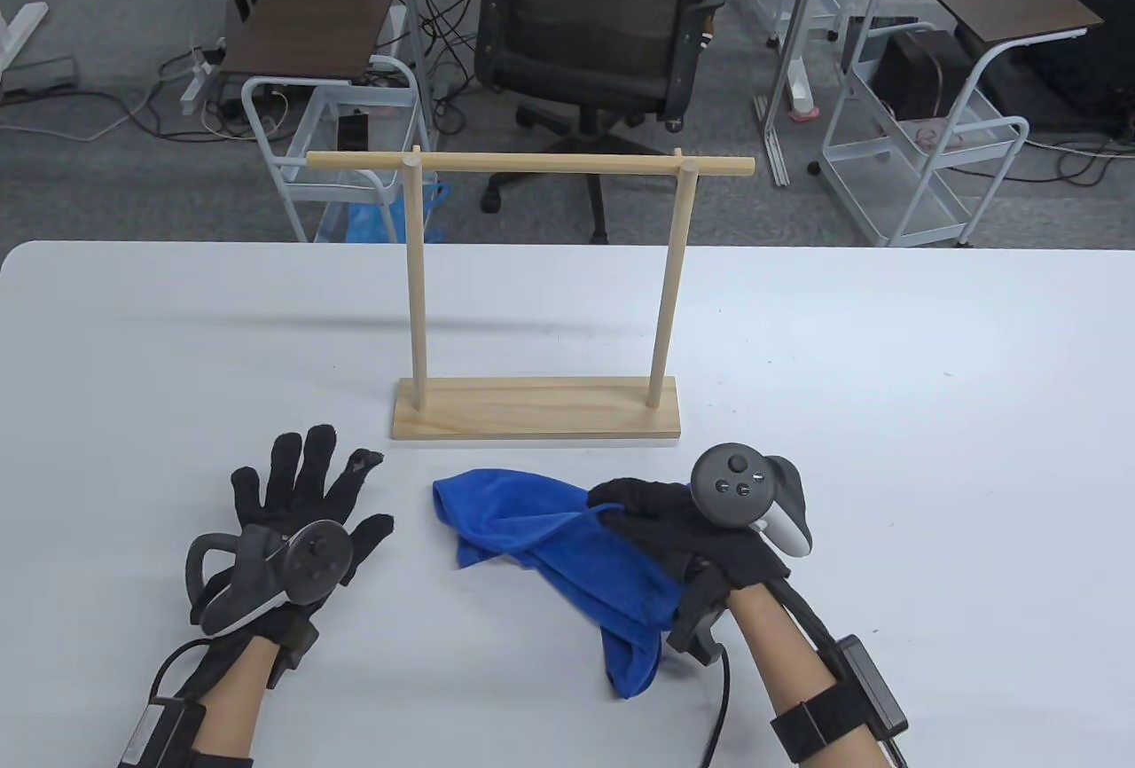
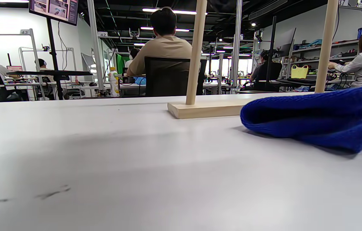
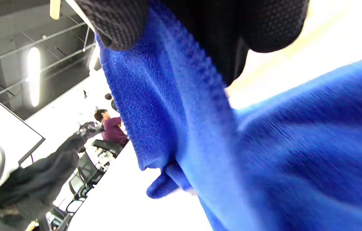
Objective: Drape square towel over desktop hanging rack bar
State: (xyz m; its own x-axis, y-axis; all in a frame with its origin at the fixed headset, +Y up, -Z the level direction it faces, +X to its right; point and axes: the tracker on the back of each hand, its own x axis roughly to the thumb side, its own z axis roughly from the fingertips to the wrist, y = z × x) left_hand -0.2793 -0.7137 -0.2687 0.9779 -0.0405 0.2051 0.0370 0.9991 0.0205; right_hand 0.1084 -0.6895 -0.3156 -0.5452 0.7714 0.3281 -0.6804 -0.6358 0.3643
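The right hand [image 1: 687, 528] had its fingers [image 3: 120, 22] clenched on the crumpled blue towel [image 1: 567, 555], which trailed beneath them onto the surface [image 1: 931, 449] (rack [image 1: 536, 298] just beyond); the left hand [image 1: 293, 528] lay spread, grasping nothing.

towel [image 1: 567, 551] before rack [image 1: 537, 418], left hand [image 1: 297, 528] left of towel

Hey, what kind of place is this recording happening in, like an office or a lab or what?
It looks like an open-plan lab or data-collection workspace. Behind the white table stand an office chair and wheeled carts with loose cables on the floor, and the left wrist view shows people seated at numbered workstations under a mounted monitor.
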